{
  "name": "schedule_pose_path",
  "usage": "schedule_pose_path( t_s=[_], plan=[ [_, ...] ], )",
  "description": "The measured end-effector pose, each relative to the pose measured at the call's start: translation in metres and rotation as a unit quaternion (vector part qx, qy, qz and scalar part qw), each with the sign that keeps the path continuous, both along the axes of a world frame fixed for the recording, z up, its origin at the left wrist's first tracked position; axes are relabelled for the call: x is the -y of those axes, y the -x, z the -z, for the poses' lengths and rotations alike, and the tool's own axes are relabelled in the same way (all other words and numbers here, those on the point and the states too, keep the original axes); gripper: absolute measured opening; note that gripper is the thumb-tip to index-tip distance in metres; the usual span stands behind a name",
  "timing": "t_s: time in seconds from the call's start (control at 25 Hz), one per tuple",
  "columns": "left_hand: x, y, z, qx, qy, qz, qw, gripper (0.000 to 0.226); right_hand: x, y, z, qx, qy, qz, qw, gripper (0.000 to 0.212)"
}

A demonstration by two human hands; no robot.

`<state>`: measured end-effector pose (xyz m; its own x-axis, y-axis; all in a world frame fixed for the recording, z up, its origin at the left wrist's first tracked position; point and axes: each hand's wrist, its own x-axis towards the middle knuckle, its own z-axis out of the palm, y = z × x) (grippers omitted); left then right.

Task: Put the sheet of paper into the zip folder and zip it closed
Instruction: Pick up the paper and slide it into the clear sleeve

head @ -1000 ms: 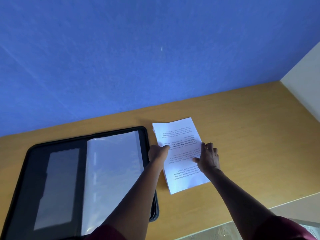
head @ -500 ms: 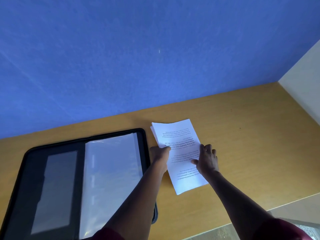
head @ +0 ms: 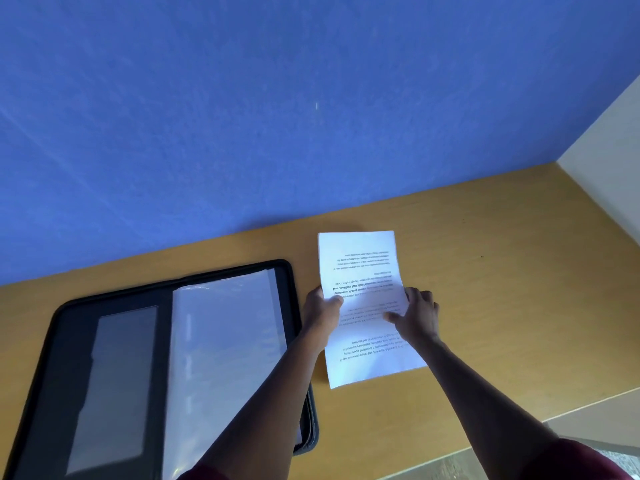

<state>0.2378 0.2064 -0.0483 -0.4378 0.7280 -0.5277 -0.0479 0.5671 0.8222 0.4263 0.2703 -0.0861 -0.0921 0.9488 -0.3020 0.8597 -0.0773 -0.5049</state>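
A white sheet of paper with printed text is held up off the wooden table, its far end raised. My left hand pinches its left edge, thumb on top. My right hand grips its right edge, thumb across the page. The black zip folder lies open flat to the left, with a clear plastic sleeve on its right half and a grey pocket on its left half. My left forearm crosses the folder's right edge.
The wooden table runs along a blue wall. A pale side wall closes the right end. The table's front edge passes at the lower right, with floor beyond it.
Both hands have closed on the paper's side edges and lifted it; the sheet has turned more upright and its far end has risen off the table.
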Motion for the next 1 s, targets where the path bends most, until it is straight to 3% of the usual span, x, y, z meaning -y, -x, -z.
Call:
schedule_pose_path(
  t_s=[0.08,0.24,0.36,0.52,0.64,1.0],
  plan=[
    [0.001,0.008,-0.008,-0.010,-0.037,0.044,0.998,0.028,-0.010,-0.002,-0.002,-0.113,0.015,0.054,0.992,0.063],
    [0.003,0.028,-0.028,0.002,-0.113,0.100,0.989,0.024,-0.027,-0.007,-0.021,-0.340,0.061,0.100,0.933,0.026],
    [0.003,0.040,-0.041,0.006,-0.159,0.100,0.982,0.027,-0.034,-0.005,-0.044,-0.427,0.048,0.087,0.899,0.017],
    [0.000,0.044,-0.060,0.003,-0.220,0.077,0.973,0.026,-0.033,-0.001,-0.072,-0.501,0.007,0.026,0.865,0.027],
    [0.004,0.041,-0.064,-0.002,-0.245,0.074,0.967,0.026,-0.022,-0.001,-0.080,-0.523,-0.022,0.010,0.852,0.032],
    [0.023,0.032,-0.046,-0.039,-0.206,0.060,0.976,0.020,0.003,0.001,-0.068,-0.434,-0.035,0.070,0.898,0.018]
  ],
)
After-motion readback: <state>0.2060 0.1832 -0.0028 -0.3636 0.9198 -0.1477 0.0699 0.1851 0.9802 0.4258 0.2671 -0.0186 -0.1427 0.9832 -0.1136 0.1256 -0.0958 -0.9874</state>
